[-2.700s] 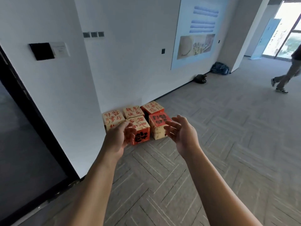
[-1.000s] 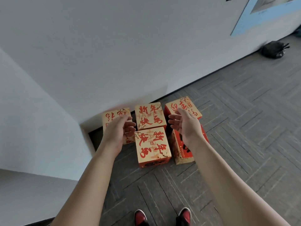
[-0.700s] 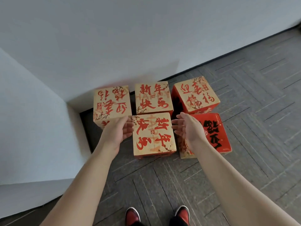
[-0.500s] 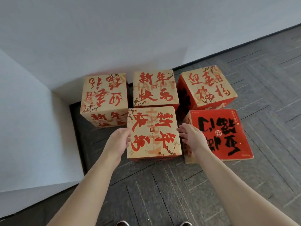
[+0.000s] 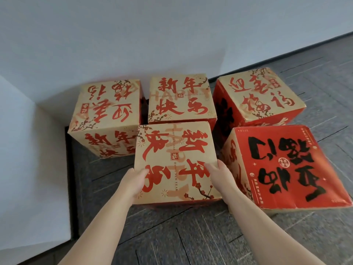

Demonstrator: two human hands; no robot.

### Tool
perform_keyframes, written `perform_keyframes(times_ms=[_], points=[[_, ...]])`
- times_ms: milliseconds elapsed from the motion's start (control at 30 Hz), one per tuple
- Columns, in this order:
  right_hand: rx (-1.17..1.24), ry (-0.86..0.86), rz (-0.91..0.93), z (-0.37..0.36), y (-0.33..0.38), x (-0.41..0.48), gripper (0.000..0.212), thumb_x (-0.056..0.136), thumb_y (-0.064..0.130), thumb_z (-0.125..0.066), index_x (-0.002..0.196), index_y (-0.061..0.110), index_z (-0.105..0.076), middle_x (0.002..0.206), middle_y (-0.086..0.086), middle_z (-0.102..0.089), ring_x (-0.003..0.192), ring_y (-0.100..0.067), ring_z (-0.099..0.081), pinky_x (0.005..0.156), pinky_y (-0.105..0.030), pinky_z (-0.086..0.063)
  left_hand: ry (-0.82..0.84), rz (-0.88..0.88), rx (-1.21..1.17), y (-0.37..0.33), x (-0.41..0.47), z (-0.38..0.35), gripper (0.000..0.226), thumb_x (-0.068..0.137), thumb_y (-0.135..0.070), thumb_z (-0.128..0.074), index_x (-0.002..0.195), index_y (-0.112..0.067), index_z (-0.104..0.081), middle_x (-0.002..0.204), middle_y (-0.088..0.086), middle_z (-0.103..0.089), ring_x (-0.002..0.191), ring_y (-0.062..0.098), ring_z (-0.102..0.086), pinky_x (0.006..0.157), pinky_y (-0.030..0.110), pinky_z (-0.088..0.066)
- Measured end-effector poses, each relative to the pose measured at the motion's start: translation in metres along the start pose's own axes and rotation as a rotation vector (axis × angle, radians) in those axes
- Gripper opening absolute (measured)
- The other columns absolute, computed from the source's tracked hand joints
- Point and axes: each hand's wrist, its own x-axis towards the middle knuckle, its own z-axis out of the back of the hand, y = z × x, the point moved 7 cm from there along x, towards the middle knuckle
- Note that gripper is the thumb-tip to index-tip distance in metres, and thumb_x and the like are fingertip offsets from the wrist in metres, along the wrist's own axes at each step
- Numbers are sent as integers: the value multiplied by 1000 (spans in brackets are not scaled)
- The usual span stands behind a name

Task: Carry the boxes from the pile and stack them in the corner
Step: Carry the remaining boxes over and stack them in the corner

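Centre frame: a tan cardboard cube box printed with red calligraphy stands on the grey carpet floor. The left hand and right hand clamp its opposite sides, thumbs over the top edge. Likely stiff and light; smooth faces favour low grips.

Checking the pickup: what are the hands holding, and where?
The front middle box, left hand and right hand clasping its opposite sides, thumbs on top.

Fingers of left grip and right grip hidden beside front box
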Motion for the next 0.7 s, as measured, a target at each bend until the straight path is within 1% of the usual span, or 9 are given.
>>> perform_keyframes(times_ms=[100,167,233,333,400,467,533,600,700], points=[[25,-2,4,17,17,-20,34,108,44,-50,135,25,-47,114,6,-68,98,-14,-69,80,-31,-61,-18,-24,23,-13,-27,12,40,101,-40,-49,132,-18,-61,121,6,-68,108,26,-62,83,41,-52],[27,-2,5,35,42,-49,48,106,47,-51,148,22,-45,123,3,-69,101,-16,-70,75,-29,-62,-17,-50,33,-35,-62,29,38,102,-42,-49,131,-20,-61,117,1,-68,103,21,-62,72,35,-48],[37,-6,19,59,82,-90,55,106,47,-51,154,23,-43,126,2,-70,100,-15,-72,62,-22,-57,-38,-77,25,-66,-107,55,38,102,-43,-49,131,-22,-59,121,1,-68,111,22,-61,80,38,-49],[60,0,48,104,158,-163,52,106,43,-53,153,23,-46,125,2,-71,99,-14,-73,64,-22,-55,-60,-143,-30,-129,-187,105,32,101,-41,-51,124,-23,-63,119,2,-70,114,26,-63,94,47,-52],[62,23,82,137,217,-216,36,107,36,-53,142,24,-55,110,7,-73,89,-10,-72,58,-18,-53,-62,-201,-86,-177,-246,141,24,101,-36,-53,117,-24,-67,110,2,-74,107,25,-68,94,52,-54],[73,33,91,169,276,-272,12,109,30,-53,120,30,-57,96,11,-69,80,-6,-69,55,-17,-52,-79,-248,-119,-222,-308,180,21,101,-34,-54,113,-25,-69,103,0,-77,101,24,-71,91,50,-56],[89,40,116,197,335,-328,6,109,29,-54,106,33,-51,90,10,-70,78,-8,-71,64,-23,-59,-107,-272,-127,-261,-371,222,25,99,-39,-55,111,-25,-72,96,-3,-79,94,23,-74,86,51,-59],[104,53,159,219,389,-380,9,107,32,-56,116,29,-55,98,3,-77,86,-15,-77,80,-36,-66,-137,-318,-141,-298,-432,260,27,97,-45,-56,108,-28,-74,94,-5,-79,94,24,-73,85,52,-60],[171,34,234,245,464,-455,23,105,32,-60,128,28,-59,106,-2,-78,94,-20,-78,88,-43,-65,-176,-434,-213,-345,-513,308,21,102,-39,-52,108,-28,-69,98,-6,-75,96,18,-68,78,41,-56]])
